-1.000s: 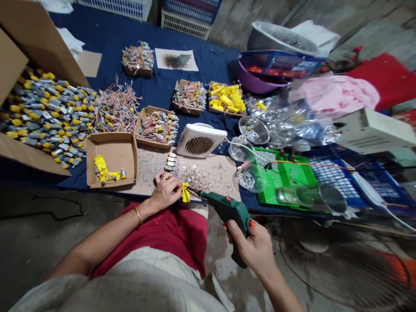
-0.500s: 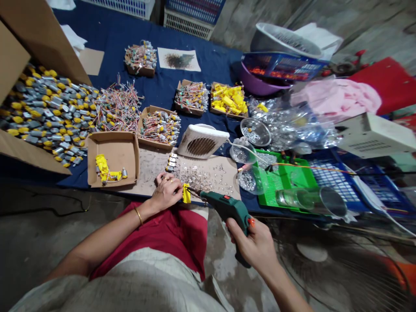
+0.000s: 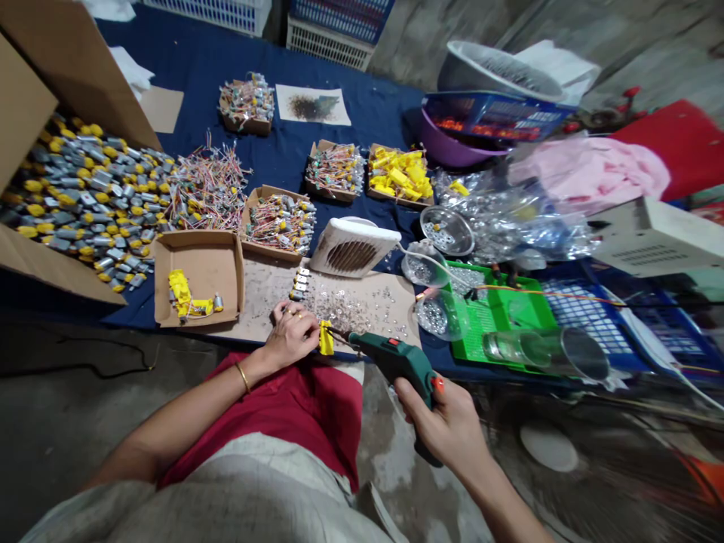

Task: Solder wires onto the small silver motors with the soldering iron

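Note:
At the table's near edge, my left hand (image 3: 291,334) is closed, its fingers at the left end of a small yellow plastic part (image 3: 326,338). What lies under those fingers is hidden. My right hand (image 3: 452,422) grips a green power screwdriver (image 3: 393,360) with a red switch, held level and pointing left. Its bit meets or nearly meets the yellow part; contact is too small to tell. Just beyond my left hand, several small motors (image 3: 300,284) stand in a short row on a cardboard sheet (image 3: 260,294). Loose screws (image 3: 351,309) are scattered on that sheet.
An open cardboard tray (image 3: 197,251) with a few yellow parts stands left. Behind are a white vented box (image 3: 355,247), boxes of wired motors (image 3: 283,222) and a box of yellow parts (image 3: 400,173). A green basket (image 3: 467,347) and clear cups (image 3: 433,315) stand right.
Both hands, the yellow part and the screwdriver keep nearly the same places. The whole view has shifted very slightly.

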### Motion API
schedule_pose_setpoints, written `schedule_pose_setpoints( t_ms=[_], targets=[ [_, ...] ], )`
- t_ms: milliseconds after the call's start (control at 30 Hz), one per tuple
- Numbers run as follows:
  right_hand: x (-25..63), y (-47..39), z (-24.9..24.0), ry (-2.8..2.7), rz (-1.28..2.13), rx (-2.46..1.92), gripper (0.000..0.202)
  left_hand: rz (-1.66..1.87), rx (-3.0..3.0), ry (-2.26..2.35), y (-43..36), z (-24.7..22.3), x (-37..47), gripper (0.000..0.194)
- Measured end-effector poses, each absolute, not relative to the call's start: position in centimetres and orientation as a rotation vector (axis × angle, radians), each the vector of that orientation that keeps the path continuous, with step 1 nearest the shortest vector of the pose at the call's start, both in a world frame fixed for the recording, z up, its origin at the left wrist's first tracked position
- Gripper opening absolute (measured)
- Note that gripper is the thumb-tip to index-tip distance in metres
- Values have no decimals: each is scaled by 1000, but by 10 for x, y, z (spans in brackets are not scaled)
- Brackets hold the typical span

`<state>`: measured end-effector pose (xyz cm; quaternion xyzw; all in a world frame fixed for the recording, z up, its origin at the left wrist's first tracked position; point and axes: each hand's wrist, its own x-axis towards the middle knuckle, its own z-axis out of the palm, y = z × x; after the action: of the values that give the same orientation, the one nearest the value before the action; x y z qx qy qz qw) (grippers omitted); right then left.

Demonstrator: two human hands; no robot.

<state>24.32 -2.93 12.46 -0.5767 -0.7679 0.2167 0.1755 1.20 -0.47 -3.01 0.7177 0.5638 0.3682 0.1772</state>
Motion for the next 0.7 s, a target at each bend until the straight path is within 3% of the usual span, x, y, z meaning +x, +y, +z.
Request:
schedule_pose_setpoints(
  t_ms=[700],
  targets=[
    [249,-23,123,-2084,717,-1751,53,1035,2025,1596,-5,-30,12,11]
  ],
)
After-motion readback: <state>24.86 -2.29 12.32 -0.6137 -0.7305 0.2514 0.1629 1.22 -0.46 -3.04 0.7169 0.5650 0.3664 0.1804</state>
